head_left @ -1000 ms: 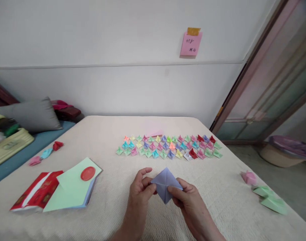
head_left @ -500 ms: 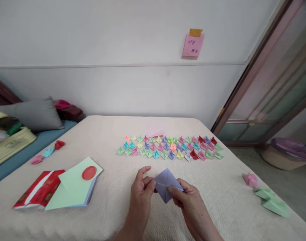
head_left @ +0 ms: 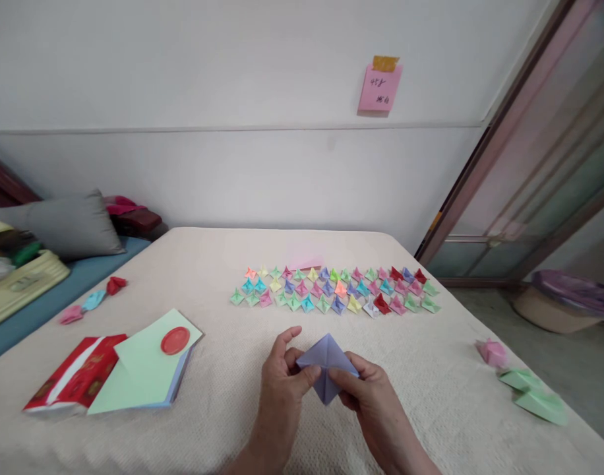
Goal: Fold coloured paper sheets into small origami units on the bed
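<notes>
A purple sheet of origami paper [head_left: 328, 351], folded into a small diamond with crease lines crossing at its middle, is held above the table. My left hand [head_left: 285, 386] pinches its left side, thumb pressed near the centre and index finger raised. At the right side, my right hand [head_left: 368, 389] grips it between thumb and curled fingers, the thumb also near the centre. The fingers behind the paper are partly hidden. Beyond the hands, several small folded paper pieces [head_left: 340, 289] in many colours stand in three rows.
Left on the table [head_left: 217, 409] lie green and blue paper sheets [head_left: 134, 369], a red round lid [head_left: 175, 341] and a red packet [head_left: 77, 373]. Small paper figures [head_left: 94, 300] sit farther left. A pink paper figure [head_left: 493, 353] and green folded pieces [head_left: 539, 399] lie at the right edge.
My left thumb has moved right, from the paper's left corner to near its centre. The purple paper has shifted slightly left and down, still held by both hands.
</notes>
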Action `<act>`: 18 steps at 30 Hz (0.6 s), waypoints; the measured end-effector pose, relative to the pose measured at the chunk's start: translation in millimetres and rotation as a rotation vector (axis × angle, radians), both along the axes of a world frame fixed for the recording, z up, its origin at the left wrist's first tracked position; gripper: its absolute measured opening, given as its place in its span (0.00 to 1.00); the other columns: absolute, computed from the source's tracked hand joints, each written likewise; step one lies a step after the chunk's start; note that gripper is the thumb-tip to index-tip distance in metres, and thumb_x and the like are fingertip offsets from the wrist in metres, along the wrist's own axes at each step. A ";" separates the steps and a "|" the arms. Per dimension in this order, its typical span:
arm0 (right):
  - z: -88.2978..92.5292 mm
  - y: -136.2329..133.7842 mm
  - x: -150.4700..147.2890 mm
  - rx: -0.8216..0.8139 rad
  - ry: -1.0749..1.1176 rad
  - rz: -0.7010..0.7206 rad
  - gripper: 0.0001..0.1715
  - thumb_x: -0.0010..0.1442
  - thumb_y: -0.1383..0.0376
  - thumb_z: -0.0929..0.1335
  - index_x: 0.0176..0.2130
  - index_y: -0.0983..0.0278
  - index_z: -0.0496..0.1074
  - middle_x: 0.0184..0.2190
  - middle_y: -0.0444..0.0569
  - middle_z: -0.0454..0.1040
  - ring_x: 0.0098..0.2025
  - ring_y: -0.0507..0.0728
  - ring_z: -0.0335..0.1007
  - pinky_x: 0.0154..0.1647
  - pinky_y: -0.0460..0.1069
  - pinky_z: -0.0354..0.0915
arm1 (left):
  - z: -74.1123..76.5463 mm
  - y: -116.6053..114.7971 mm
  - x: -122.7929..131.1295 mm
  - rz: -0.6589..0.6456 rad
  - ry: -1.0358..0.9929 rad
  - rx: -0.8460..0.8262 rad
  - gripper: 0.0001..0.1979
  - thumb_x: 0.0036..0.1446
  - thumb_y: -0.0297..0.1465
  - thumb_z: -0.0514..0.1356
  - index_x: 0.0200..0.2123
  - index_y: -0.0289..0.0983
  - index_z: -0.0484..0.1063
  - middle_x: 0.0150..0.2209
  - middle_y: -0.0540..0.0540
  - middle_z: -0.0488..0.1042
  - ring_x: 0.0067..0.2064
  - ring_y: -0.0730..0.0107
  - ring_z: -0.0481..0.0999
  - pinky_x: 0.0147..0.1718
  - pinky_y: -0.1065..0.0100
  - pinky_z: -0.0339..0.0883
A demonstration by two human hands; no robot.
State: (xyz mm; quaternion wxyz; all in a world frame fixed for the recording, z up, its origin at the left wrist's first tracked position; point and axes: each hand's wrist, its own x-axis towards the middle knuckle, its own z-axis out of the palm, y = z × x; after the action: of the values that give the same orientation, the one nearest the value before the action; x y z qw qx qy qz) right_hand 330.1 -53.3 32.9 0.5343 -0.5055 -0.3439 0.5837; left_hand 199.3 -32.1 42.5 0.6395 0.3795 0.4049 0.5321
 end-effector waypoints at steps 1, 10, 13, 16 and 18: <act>-0.3 0.2 0.5 -0.010 -0.007 0.011 0.11 0.49 0.63 0.70 0.21 0.65 0.67 0.14 0.37 0.57 0.19 0.48 0.44 0.22 0.47 0.39 | 1.0 -0.5 -0.2 -0.010 0.005 0.003 0.31 0.44 0.28 0.66 0.52 0.37 0.61 0.23 0.56 0.68 0.26 0.74 0.68 0.27 0.72 0.59; 8.5 -0.9 -2.4 -0.002 -0.092 -0.086 0.13 0.43 0.64 0.71 0.15 0.64 0.65 0.13 0.36 0.51 0.19 0.48 0.41 0.22 0.47 0.39 | 0.5 -3.7 -2.2 -0.048 0.041 0.014 0.26 0.51 0.29 0.62 0.53 0.35 0.61 0.22 0.56 0.65 0.26 0.75 0.65 0.28 0.72 0.58; 11.1 -0.1 -2.0 -0.020 -0.090 -0.085 0.10 0.43 0.63 0.71 0.17 0.65 0.68 0.13 0.37 0.54 0.20 0.48 0.41 0.22 0.47 0.39 | 2.3 -3.1 -4.7 -0.076 0.056 0.024 0.24 0.54 0.31 0.60 0.54 0.34 0.60 0.21 0.56 0.65 0.25 0.74 0.65 0.29 0.71 0.59; 12.3 0.8 -0.9 -0.035 -0.079 -0.086 0.10 0.43 0.63 0.71 0.17 0.65 0.68 0.13 0.37 0.54 0.20 0.48 0.40 0.22 0.47 0.39 | 3.8 -0.9 -6.2 -0.097 0.042 -0.013 0.26 0.53 0.32 0.61 0.55 0.35 0.59 0.22 0.55 0.67 0.26 0.72 0.67 0.31 0.69 0.61; 13.8 0.8 -1.1 -0.034 -0.076 -0.096 0.12 0.42 0.63 0.71 0.16 0.64 0.66 0.13 0.36 0.51 0.19 0.48 0.39 0.21 0.47 0.39 | 3.6 0.7 -6.2 -0.102 0.024 -0.062 0.29 0.47 0.31 0.65 0.53 0.35 0.62 0.23 0.55 0.69 0.27 0.71 0.69 0.32 0.69 0.62</act>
State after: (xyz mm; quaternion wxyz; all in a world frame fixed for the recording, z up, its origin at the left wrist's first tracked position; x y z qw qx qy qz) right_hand 329.0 -52.5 46.7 0.5396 -0.5520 -0.3294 0.5437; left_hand 193.1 -31.4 46.2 0.6724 0.3859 0.4090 0.4813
